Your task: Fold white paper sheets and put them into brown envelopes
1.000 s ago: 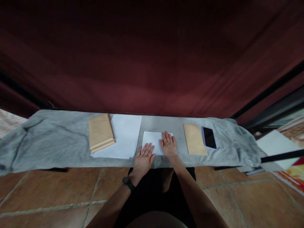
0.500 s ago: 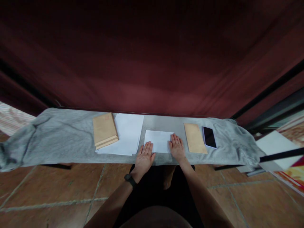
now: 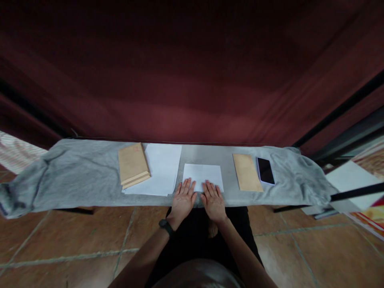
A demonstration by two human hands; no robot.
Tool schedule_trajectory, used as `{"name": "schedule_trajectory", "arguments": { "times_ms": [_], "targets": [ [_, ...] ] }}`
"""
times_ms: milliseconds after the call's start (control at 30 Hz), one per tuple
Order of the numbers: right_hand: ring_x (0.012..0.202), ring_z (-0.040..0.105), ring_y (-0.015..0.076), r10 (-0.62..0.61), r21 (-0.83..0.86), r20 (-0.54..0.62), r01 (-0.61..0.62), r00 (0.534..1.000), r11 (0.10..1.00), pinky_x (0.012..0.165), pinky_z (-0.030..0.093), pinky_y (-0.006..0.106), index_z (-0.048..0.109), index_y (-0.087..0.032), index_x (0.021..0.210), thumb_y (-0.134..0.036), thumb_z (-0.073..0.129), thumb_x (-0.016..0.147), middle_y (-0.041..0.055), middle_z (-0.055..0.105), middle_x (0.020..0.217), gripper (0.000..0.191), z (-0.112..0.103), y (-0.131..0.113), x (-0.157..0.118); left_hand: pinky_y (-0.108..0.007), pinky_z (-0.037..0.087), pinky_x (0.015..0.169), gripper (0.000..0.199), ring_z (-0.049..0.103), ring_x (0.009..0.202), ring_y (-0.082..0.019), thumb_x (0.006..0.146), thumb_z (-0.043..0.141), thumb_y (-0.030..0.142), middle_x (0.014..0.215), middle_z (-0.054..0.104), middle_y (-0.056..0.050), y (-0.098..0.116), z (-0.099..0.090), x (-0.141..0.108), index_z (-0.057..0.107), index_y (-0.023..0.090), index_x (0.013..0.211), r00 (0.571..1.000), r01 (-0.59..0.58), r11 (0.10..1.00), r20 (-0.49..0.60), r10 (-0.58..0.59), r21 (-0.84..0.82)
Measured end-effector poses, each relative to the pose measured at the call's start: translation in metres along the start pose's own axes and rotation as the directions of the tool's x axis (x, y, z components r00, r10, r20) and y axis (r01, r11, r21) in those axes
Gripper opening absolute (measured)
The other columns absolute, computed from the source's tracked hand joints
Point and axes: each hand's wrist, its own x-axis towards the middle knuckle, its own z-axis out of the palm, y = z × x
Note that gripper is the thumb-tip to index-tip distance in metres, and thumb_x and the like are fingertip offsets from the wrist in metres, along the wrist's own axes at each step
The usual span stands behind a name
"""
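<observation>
A folded white paper point(image 3: 203, 172) lies on the grey cloth right in front of me. My left hand point(image 3: 183, 200) rests flat on its lower left corner, fingers stretched out. Flat too, my right hand point(image 3: 213, 200) touches the paper's lower edge with its fingers slightly spread. Neither hand grips anything. Left of the hands is a stack of white sheets point(image 3: 163, 168), partly under a pile of brown envelopes point(image 3: 133, 162). A single brown envelope point(image 3: 247, 173) lies to the right of the paper.
A phone point(image 3: 265, 171) with a pale case lies right of the single envelope. The grey cloth point(image 3: 84, 172) covers a narrow table against a dark red panel point(image 3: 186, 116). White boards and a dark bar are at the far right.
My right hand has moved left and toward me, from the paper's right side to its lower edge. My left hand has stayed nearly in place.
</observation>
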Motion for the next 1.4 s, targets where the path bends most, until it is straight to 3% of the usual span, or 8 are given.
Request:
{"name": "schedule_trajectory", "arguments": {
  "times_ms": [300, 500, 733, 833, 933, 1200, 1300, 1400],
  "targets": [
    [0.144, 0.038, 0.0265, 0.072, -0.063, -0.037, -0.074, 0.997, 0.995, 0.118, 0.027, 0.047, 0.037, -0.015, 0.153, -0.037, 0.037, 0.105, 0.0138, 0.040, 0.157, 0.053, -0.005, 0.029, -0.018, -0.046, 0.027, 0.123, 0.057, 0.031, 0.148, -0.025, 0.101, 0.037, 0.035, 0.156, 0.038, -0.015, 0.002, 0.002, -0.009, 0.036, 0.010, 0.153, 0.999, 0.047, 0.999, 0.016, -0.047, -0.015],
    [0.144, 0.038, 0.0279, 0.076, -0.049, -0.046, -0.078, 0.996, 0.996, 0.117, 0.028, 0.048, 0.035, -0.012, 0.154, -0.037, 0.036, 0.105, 0.0162, 0.042, 0.156, 0.055, -0.007, 0.033, -0.021, -0.050, 0.026, 0.123, 0.061, 0.030, 0.148, -0.028, 0.101, 0.036, 0.038, 0.156, 0.038, -0.018, 0.009, 0.001, -0.012, 0.031, 0.008, 0.154, 0.995, 0.097, 0.995, 0.023, -0.096, -0.035],
    [0.146, 0.034, 0.0276, 0.075, -0.043, -0.030, -0.076, 0.997, 0.996, 0.119, 0.025, 0.049, 0.032, -0.012, 0.155, -0.033, 0.034, 0.104, 0.0160, 0.039, 0.157, 0.055, -0.009, 0.031, -0.021, -0.047, 0.024, 0.124, 0.057, 0.025, 0.151, -0.023, 0.103, 0.031, 0.040, 0.160, 0.034, -0.010, 0.048, 0.003, 0.008, 0.032, 0.014, 0.154, 0.992, -0.068, 0.993, 0.098, 0.078, -0.100],
    [0.147, 0.031, 0.0265, 0.068, -0.046, -0.018, -0.069, 0.998, 0.997, 0.119, 0.024, 0.048, 0.030, -0.011, 0.155, -0.030, 0.034, 0.103, 0.0154, 0.037, 0.159, 0.055, -0.010, 0.032, -0.022, -0.048, 0.022, 0.124, 0.058, 0.025, 0.151, -0.022, 0.103, 0.032, 0.042, 0.160, 0.035, -0.009, 0.057, 0.009, 0.011, 0.032, 0.015, 0.154, 0.989, -0.087, 0.990, 0.112, 0.100, -0.115],
    [0.147, 0.032, 0.0267, 0.066, -0.048, -0.027, -0.067, 0.997, 0.997, 0.120, 0.024, 0.049, 0.030, -0.011, 0.155, -0.029, 0.034, 0.104, 0.0154, 0.037, 0.159, 0.055, -0.010, 0.032, -0.022, -0.047, 0.023, 0.124, 0.060, 0.027, 0.150, -0.023, 0.103, 0.032, 0.042, 0.159, 0.035, -0.011, 0.053, 0.013, 0.013, 0.031, 0.013, 0.155, 0.993, -0.046, 0.995, 0.101, 0.055, -0.093],
    [0.146, 0.035, 0.0276, 0.084, -0.036, -0.040, -0.085, 0.996, 0.996, 0.119, 0.026, 0.050, 0.030, -0.012, 0.156, -0.032, 0.036, 0.104, 0.0156, 0.039, 0.157, 0.055, -0.009, 0.031, -0.021, -0.048, 0.027, 0.122, 0.062, 0.028, 0.149, -0.028, 0.102, 0.029, 0.040, 0.157, 0.036, -0.018, 0.017, 0.017, 0.022, 0.032, 0.006, 0.153, 0.988, 0.154, 0.987, 0.034, -0.153, -0.047],
    [0.145, 0.036, 0.0277, 0.097, -0.027, -0.041, -0.098, 0.994, 0.995, 0.119, 0.027, 0.050, 0.029, -0.013, 0.156, -0.031, 0.036, 0.104, 0.0153, 0.039, 0.157, 0.056, -0.008, 0.030, -0.021, -0.054, 0.027, 0.120, 0.063, 0.029, 0.149, -0.031, 0.102, 0.029, 0.041, 0.155, 0.038, -0.020, 0.020, 0.020, 0.032, 0.031, 0.005, 0.154, 0.979, 0.206, 0.977, 0.012, -0.206, -0.063],
    [0.145, 0.036, 0.0280, 0.100, -0.031, -0.040, -0.101, 0.994, 0.994, 0.119, 0.026, 0.051, 0.030, -0.013, 0.156, -0.031, 0.036, 0.104, 0.0154, 0.040, 0.157, 0.055, -0.008, 0.029, -0.020, -0.052, 0.027, 0.121, 0.062, 0.029, 0.149, -0.029, 0.102, 0.029, 0.040, 0.157, 0.037, -0.018, 0.037, 0.023, 0.044, 0.031, 0.007, 0.154, 0.991, 0.134, 0.986, 0.031, -0.131, -0.101]
  ]
}}
